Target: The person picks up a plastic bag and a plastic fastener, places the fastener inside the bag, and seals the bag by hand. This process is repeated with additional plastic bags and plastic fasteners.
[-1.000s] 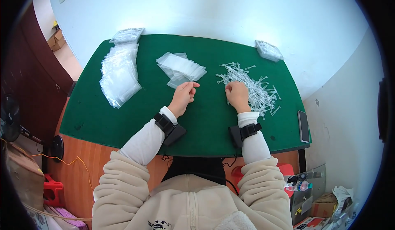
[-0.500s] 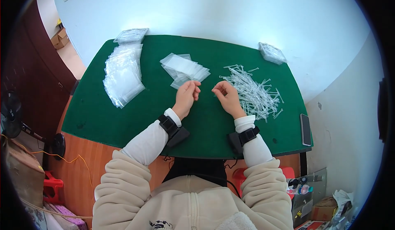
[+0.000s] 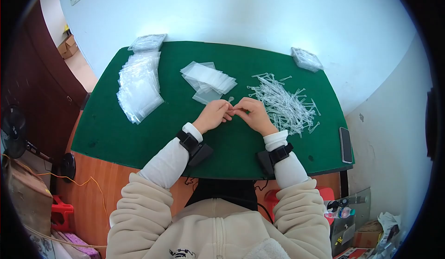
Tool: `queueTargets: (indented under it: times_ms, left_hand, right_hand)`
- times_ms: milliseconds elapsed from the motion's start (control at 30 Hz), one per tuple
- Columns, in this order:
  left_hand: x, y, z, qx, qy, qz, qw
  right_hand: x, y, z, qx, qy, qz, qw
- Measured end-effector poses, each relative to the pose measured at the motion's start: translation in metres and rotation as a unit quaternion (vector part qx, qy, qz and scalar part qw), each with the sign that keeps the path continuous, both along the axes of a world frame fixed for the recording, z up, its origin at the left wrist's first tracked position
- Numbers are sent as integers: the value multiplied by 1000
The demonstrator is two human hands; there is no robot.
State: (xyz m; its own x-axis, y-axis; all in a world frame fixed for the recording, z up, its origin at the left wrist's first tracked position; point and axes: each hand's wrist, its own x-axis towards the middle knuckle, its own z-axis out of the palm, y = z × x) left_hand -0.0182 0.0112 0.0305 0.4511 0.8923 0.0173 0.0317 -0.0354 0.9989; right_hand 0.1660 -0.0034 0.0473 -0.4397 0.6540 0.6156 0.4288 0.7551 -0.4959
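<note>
My left hand (image 3: pixel 212 115) and my right hand (image 3: pixel 253 115) meet fingertip to fingertip above the green table. Both are closed in a pinch. Between them a thin clear stick with a looped end (image 3: pixel 231 99) pokes up; its lower part is hidden by the fingers. Just beyond my left hand lie several overlapping clear plastic bags (image 3: pixel 211 77). A large loose pile of similar looped sticks (image 3: pixel 288 104) spreads right beside my right hand.
A fanned stack of clear bags (image 3: pixel 139 85) covers the table's left side, with a filled clear packet (image 3: pixel 147 42) behind it. Another packet (image 3: pixel 307 59) sits at the far right. A phone (image 3: pixel 345 145) lies by the right edge. A wall (image 3: pixel 241 13) borders the far side.
My hands have come together from a small gap, the left moving right and slightly nearer me, the right moving left. A looped stick end now shows between them.
</note>
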Motion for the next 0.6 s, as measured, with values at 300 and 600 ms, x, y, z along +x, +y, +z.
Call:
queueTargets:
  times_ms: [300, 600]
  left_hand:
    - [8, -5, 16, -108, -62, -78, 989]
    - [9, -12, 19, -154, -143, -123, 970]
  right_hand:
    - [-2, 2, 6, -54, 179, -96, 978]
    - [-5, 0, 11, -8, 171, -79, 982]
